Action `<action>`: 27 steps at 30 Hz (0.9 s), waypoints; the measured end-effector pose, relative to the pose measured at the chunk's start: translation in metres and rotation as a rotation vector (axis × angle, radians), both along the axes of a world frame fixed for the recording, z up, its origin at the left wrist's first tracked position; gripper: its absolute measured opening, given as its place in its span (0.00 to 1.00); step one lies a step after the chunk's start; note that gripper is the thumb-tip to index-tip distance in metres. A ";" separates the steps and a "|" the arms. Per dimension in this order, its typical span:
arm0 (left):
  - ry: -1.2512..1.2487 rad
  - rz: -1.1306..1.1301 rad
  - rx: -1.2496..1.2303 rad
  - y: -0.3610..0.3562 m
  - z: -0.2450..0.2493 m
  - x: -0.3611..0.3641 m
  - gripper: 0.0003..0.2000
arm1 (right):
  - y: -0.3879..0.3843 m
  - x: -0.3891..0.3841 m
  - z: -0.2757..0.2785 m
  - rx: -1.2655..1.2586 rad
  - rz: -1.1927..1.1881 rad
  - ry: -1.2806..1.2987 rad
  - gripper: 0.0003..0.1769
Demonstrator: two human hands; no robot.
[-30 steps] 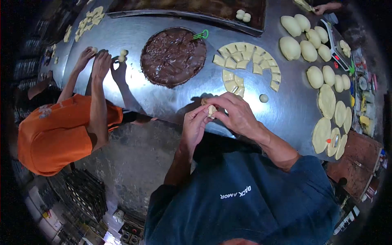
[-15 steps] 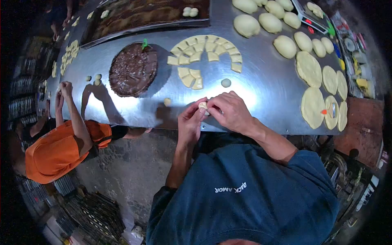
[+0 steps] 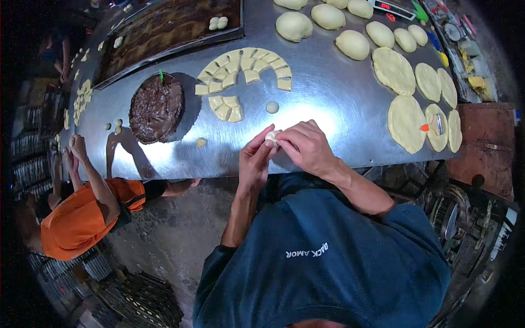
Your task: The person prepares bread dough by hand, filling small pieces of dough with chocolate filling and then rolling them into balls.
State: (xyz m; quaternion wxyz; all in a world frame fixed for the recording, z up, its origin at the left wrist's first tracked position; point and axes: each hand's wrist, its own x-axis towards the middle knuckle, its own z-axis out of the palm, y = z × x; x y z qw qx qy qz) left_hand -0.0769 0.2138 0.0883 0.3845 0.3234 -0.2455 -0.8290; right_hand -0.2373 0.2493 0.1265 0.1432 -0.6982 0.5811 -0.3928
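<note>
Just over the near table edge, my left hand [image 3: 255,159] holds a small piece of dough [image 3: 271,138] between thumb and fingers. From the other side, my right hand [image 3: 309,145] pinches at the same piece. Any filling inside it is hidden. A small round dough ball [image 3: 272,107] rests on the metal table beyond my hands. Farther off are cut dough pieces [image 3: 225,112], with more in an arc [image 3: 257,61]. Left of these sits a mound of dark brown filling [image 3: 157,112] with a green-handled tool [image 3: 161,76] stuck in it.
Large dough balls [image 3: 353,45] and flattened dough rounds [image 3: 406,124] cover the right side of the metal table [image 3: 328,87], near a digital scale [image 3: 392,9]. A dark baking tray [image 3: 169,38] lies at the back left. A co-worker in an orange shirt [image 3: 79,221] stands at left.
My view has shifted, so the table's contents appear farther left. Both hands stay together at the dough piece, which now looks more gathered at the top.
</note>
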 end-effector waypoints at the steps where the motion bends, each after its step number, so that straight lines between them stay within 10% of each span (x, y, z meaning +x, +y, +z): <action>1: -0.006 -0.031 -0.008 -0.004 -0.007 0.002 0.18 | 0.000 -0.001 0.001 0.019 -0.007 0.038 0.06; 8: -0.154 -0.426 -0.036 -0.029 -0.020 -0.038 0.19 | 0.013 -0.029 -0.029 -0.001 -0.205 0.103 0.06; 10: -0.799 -0.632 -0.589 -0.049 -0.054 -0.052 0.24 | 0.027 -0.051 -0.064 0.041 -0.373 0.193 0.08; 13: -1.130 -0.344 -1.112 -0.104 -0.087 -0.080 0.16 | 0.070 -0.067 -0.115 0.115 -0.467 0.441 0.10; 18: -1.533 -0.427 -1.363 -0.144 -0.074 -0.115 0.17 | 0.101 -0.049 -0.091 0.089 -0.505 0.501 0.11; 22: -1.217 -0.210 -1.400 -0.158 -0.202 -0.133 0.11 | 0.051 -0.052 -0.081 0.114 -0.557 0.057 0.06; 24: -1.394 -0.156 -1.710 -0.112 -0.111 -0.127 0.10 | 0.053 -0.053 -0.109 0.182 -0.342 0.154 0.05; 27: -1.074 -0.346 -1.538 -0.062 -0.070 -0.105 0.07 | 0.093 -0.088 -0.131 0.017 -0.207 0.184 0.04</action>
